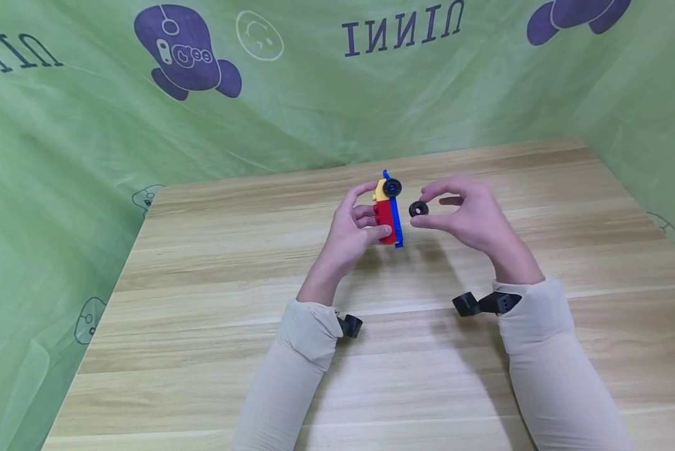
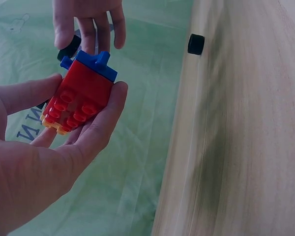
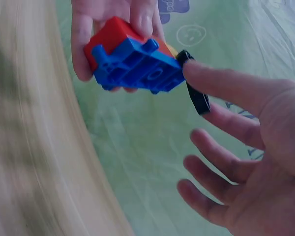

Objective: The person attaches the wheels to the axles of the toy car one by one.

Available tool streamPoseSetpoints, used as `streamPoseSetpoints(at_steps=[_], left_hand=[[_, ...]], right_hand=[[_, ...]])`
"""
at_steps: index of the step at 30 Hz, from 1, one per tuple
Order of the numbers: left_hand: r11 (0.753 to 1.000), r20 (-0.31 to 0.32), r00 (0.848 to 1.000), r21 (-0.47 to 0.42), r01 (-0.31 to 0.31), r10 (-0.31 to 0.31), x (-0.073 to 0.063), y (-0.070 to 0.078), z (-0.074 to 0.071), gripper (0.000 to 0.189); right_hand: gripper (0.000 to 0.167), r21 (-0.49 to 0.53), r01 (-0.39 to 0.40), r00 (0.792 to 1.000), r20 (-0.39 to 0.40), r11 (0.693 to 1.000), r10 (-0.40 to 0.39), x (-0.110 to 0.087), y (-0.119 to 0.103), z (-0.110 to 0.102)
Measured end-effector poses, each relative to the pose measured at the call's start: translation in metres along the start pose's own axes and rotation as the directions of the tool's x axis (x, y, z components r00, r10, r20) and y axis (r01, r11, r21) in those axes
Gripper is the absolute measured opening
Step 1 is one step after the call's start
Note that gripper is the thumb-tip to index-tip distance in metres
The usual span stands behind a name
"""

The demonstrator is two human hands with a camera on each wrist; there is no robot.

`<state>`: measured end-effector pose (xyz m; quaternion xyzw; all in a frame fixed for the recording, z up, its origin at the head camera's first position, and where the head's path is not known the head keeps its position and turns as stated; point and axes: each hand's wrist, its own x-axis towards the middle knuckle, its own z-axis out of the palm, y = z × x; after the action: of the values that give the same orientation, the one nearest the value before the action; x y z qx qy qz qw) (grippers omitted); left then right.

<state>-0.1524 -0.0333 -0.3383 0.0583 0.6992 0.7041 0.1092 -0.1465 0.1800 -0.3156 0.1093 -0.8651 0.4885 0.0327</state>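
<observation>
My left hand [image 1: 351, 228] grips a small toy car built of studded blocks: a red block [image 2: 86, 93] and a yellow block [image 1: 379, 190] on a blue wheel base [image 3: 142, 69]. The base faces right, and a black wheel [image 1: 392, 187] shows on the car's far end. Just right of the car, my right hand [image 1: 473, 216] pinches another black wheel [image 1: 419, 209] between thumb and forefinger. In the right wrist view this loose wheel [image 3: 199, 93] overlaps the end of the blue base, and the other three fingers are spread below it.
Beneath both hands lies a wood-grain table [image 1: 213, 282]. A green printed cloth [image 1: 292, 113] hangs behind it and at the sides. In the left wrist view a small black piece [image 2: 196, 44] shows near the table's edge. Each wrist carries a small black camera [image 1: 486, 304].
</observation>
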Motion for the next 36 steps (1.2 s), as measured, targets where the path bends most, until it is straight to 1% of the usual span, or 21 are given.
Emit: streamPoseSetpoints(at_steps=[4, 8, 19, 24, 31, 36], left_hand=[[1.0, -0.001, 1.0, -0.012, -0.01, 0.01, 0.0, 0.0, 0.0, 0.076], [1.0, -0.007, 1.0, -0.023, -0.014, 0.014, 0.0, 0.0, 0.0, 0.076], [0.999, -0.013, 1.0, -0.036, -0.014, 0.013, 0.001, 0.0, 0.0, 0.076], [0.999, -0.013, 1.0, -0.044, -0.017, 0.016, 0.002, -0.001, -0.001, 0.076], [0.999, -0.013, 1.0, -0.035, -0.024, 0.023, 0.002, -0.001, -0.001, 0.075], [0.999, -0.018, 0.999, -0.037, -0.028, 0.027, 0.001, -0.001, -0.001, 0.075]], right_hand=[[0.037, 0.008, 0.051, 0.995, 0.087, 0.999, -0.051, -0.001, -0.001, 0.004], [0.037, 0.02, 0.072, 0.989, 0.127, 0.997, -0.074, 0.0, -0.001, 0.009], [0.036, 0.038, 0.121, 0.981, 0.145, 0.992, -0.125, 0.001, -0.001, 0.018], [0.036, 0.048, 0.117, 0.979, 0.164, 0.992, -0.123, 0.001, -0.001, 0.02], [0.037, 0.015, 0.078, 0.978, 0.192, 0.997, -0.079, 0.002, 0.0, 0.02], [0.036, 0.007, 0.091, 0.975, 0.201, 0.996, -0.091, 0.002, 0.0, 0.02]])
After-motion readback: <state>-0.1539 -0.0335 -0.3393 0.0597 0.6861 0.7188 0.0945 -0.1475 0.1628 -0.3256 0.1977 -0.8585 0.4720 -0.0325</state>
